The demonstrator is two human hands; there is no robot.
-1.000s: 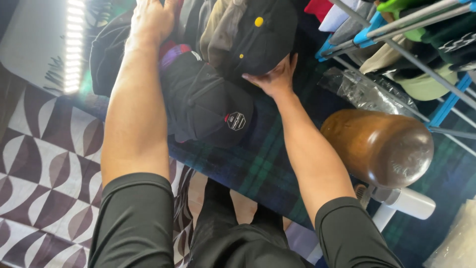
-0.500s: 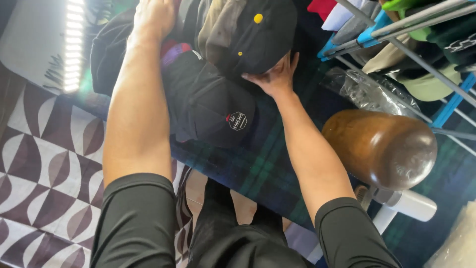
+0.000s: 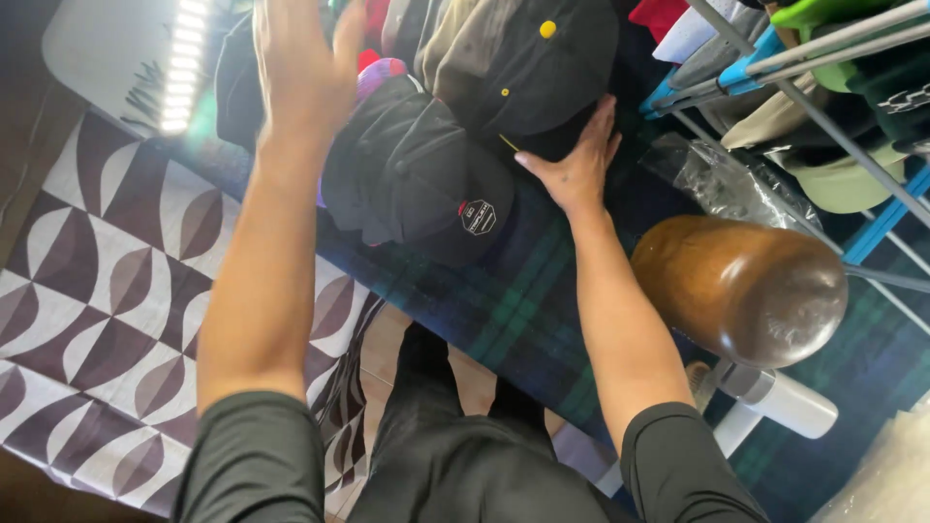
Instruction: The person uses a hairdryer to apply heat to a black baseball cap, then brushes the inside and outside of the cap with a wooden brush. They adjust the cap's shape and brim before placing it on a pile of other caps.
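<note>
My left hand [image 3: 300,68] is raised flat, fingers together and straight, above a pile of caps on a dark plaid cloth [image 3: 523,310]. It holds nothing. My right hand [image 3: 578,160] rests open, palm down, against the lower edge of a black cap with a yellow top button [image 3: 542,68]. Between my arms lies a black cap with a small round badge [image 3: 417,179]. A pink and purple cap [image 3: 380,76] peeks out beneath the stack.
A brown wooden head form [image 3: 741,286] stands on a white base [image 3: 775,397] at the right. A rack with blue joints and grey bars [image 3: 775,68] holds more caps. Clear plastic wrap [image 3: 722,184] lies beside it. A patterned brown-and-white cloth [image 3: 107,291] covers the left.
My left hand has lifted off the pile and opened flat. My right hand has slid from under the yellow-button cap's brim to its right edge.
</note>
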